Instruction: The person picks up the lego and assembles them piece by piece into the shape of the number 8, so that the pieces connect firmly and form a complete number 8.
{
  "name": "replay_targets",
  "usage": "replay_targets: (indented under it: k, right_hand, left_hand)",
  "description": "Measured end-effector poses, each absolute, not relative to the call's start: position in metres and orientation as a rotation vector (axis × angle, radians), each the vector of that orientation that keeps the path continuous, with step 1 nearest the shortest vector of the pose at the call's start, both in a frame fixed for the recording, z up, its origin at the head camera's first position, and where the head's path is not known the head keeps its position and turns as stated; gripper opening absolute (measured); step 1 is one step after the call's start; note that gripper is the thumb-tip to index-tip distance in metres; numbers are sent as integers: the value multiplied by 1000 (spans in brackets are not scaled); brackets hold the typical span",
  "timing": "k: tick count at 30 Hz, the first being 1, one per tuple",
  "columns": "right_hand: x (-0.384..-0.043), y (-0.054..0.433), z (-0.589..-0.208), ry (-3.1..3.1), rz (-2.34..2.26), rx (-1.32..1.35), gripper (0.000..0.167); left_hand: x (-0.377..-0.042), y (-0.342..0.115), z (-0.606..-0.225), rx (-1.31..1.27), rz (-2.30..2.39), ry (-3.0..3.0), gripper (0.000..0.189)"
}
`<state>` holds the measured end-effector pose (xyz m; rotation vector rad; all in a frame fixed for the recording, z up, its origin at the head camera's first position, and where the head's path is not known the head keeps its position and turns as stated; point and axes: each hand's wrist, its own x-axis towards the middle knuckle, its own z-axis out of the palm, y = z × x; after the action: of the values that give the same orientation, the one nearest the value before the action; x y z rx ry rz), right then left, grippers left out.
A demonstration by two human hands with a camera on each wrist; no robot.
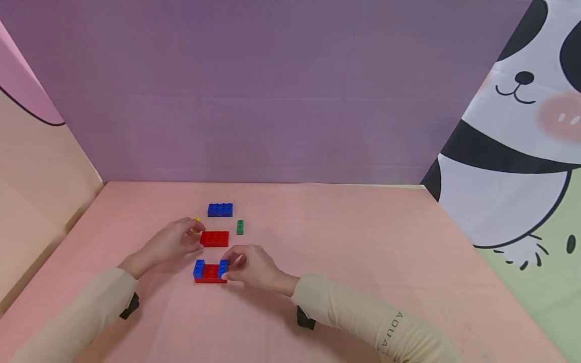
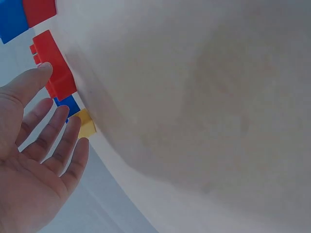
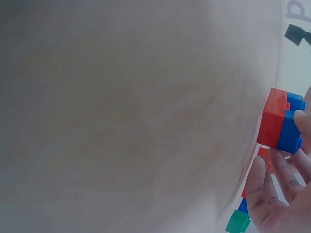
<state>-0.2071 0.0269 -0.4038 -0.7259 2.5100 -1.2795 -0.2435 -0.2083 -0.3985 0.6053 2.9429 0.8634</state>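
My right hand (image 1: pixel 254 266) pinches a small blue brick (image 1: pixel 223 268) between thumb and fingers, at the right end of a red brick (image 1: pixel 211 273) nearest me. A matching small blue brick (image 1: pixel 198 269) sits on that red brick's left end. My left hand (image 1: pixel 174 239), fingers spread and relaxed, is beside the left end of another red brick (image 1: pixel 215 239). In the left wrist view the thumb overlaps this red brick (image 2: pixel 59 73); whether it touches, I cannot tell. A yellow brick (image 2: pixel 87 124) shows past the left fingertips and is mostly hidden in the head view.
A larger blue brick (image 1: pixel 220 210) lies farthest back on the pink table (image 1: pixel 363 242). A small green brick (image 1: pixel 240 227) lies to the right of the loose red brick. A purple backdrop (image 1: pixel 272 101) rises behind the table's far edge.
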Motion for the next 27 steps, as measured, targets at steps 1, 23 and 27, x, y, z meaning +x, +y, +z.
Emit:
replay_targets:
  k: [1, 23, 27]
  right_hand:
    - [-207, 27, -404, 2511, -1280, -724, 27]
    - [-206, 27, -404, 2496, -1306, -707, 27]
    - [-206, 27, -404, 2495, -1316, -712, 26]
  left_hand:
    - [-244, -208, -399, 602, 859, 2943, 40]
    - [-249, -204, -401, 603, 782, 2916, 45]
    - [-252, -205, -401, 620, 787, 2909, 42]
